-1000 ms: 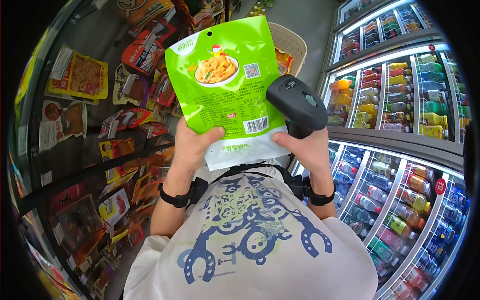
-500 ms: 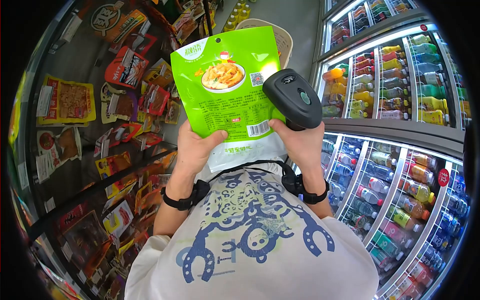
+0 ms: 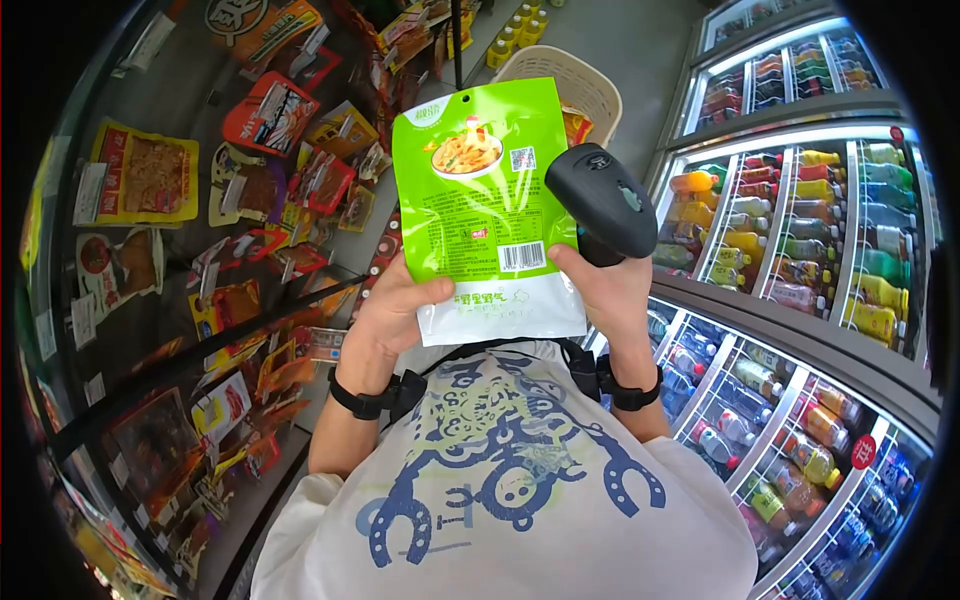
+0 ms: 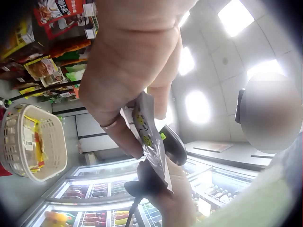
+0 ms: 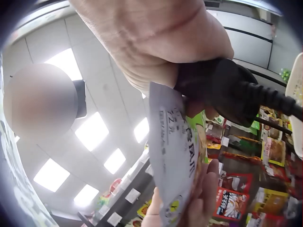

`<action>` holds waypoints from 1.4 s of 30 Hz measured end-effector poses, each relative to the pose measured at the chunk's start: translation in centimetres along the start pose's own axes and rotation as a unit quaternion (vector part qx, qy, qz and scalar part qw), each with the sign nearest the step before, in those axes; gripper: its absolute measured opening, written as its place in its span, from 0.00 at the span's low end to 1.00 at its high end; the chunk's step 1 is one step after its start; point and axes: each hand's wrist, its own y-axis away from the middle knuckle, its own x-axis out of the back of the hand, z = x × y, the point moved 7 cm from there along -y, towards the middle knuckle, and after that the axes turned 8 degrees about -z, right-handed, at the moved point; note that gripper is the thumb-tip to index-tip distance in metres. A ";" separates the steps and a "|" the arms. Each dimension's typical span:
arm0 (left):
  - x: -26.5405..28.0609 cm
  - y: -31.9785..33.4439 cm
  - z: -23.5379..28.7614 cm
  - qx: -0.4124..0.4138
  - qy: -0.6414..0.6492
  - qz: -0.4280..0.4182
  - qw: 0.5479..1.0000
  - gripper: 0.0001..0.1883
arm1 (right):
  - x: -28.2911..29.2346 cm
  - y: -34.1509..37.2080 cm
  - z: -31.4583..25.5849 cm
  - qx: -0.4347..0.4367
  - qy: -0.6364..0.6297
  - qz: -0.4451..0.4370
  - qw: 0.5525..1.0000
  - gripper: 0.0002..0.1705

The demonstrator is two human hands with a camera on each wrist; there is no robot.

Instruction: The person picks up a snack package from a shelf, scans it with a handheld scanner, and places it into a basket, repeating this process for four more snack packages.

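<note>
A green and white snack bag [image 3: 485,220] is held up in front of the chest, its printed back with a barcode [image 3: 522,255] facing the head camera. My left hand [image 3: 390,305] pinches the bag's lower left edge, thumb on the printed side. In my right hand [image 3: 612,290] is a black barcode scanner [image 3: 603,198], its head angled up beside the bag's right edge. The right thumb also presses the bag near the barcode. From the scanner's grip a coiled cord [image 5: 270,97] runs off in the right wrist view.
Racks of packaged snacks [image 3: 150,175] stand along the left. Lit drink coolers [image 3: 780,215] with rows of bottles line the right side. Beyond the bag is a cream basket [image 4: 52,142] holding yellow packets. Several yellow bottles [image 3: 518,32] stand on the floor farther off.
In the head view the bag and both hands have shifted right and slightly down, and the bag looks narrower and more upright. The scanner stays beside its right edge, and both grips persist.
</note>
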 end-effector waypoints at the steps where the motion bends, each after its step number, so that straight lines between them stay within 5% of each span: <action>1: 0.0 0.3 0.0 0.008 -0.017 0.000 1.000 0.27 | -0.4 -0.2 0.5 -0.007 0.012 -0.012 1.000 0.27; 5: 1.3 1.1 1.1 0.010 -0.060 0.049 0.997 0.26 | -1.6 -0.9 0.2 0.013 0.070 -0.032 0.997 0.24; 10: 4.0 2.3 6.0 -0.087 -0.253 0.193 0.944 0.21 | -2.0 -0.3 0.2 -0.032 0.033 0.036 0.998 0.16; 17: 5.8 1.8 10.2 -0.156 -0.419 0.188 0.874 0.15 | -7.1 1.9 -0.7 -0.052 0.078 0.017 0.995 0.08; 37: 7.2 2.3 13.7 -0.196 -0.463 0.177 0.846 0.14 | -12.1 0.2 -3.2 -0.003 0.218 0.029 0.975 0.10; 42: 7.0 2.4 14.2 -0.216 -0.456 0.174 0.845 0.14 | -12.3 0.1 -3.0 -0.061 0.181 0.014 0.981 0.12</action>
